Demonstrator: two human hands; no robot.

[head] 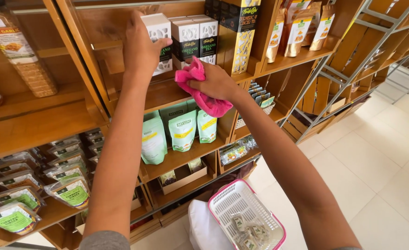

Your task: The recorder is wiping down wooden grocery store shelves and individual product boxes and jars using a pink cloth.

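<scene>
Both hands are raised to a wooden shelf [167, 95] of tea boxes. Left hand [142, 48] is closed around a white tea box [158, 34], thumb across its front and fingers over its top and far side, holding it at the left end of the row. Right hand [216, 83] is clenched on a pink cloth [200, 88], pressing it against the front edge of the same shelf, just below and to the right of the held box; a fold of the cloth hangs down over the edge

Nearest, low in the view, a pink and white plastic basket [227, 199] sits at floor level with a few small packets in its bottom, and a white object lies beside it on the left. At the lower left, clear pouches with green labels [70, 192] lie stacked on a lower shelf. Under the hands, pale green standing pouches [182, 131] fill the next shelf down. Beside the held box stand two more white boxes [195, 37] with dark bands, then a tall dark and yellow box [239, 32]. Farther right, gold pouches [297, 32] line the shelf, and at upper left a tall clear jar [21, 51] stands. Pale floor tiles [376, 162] stretch away on the right
</scene>
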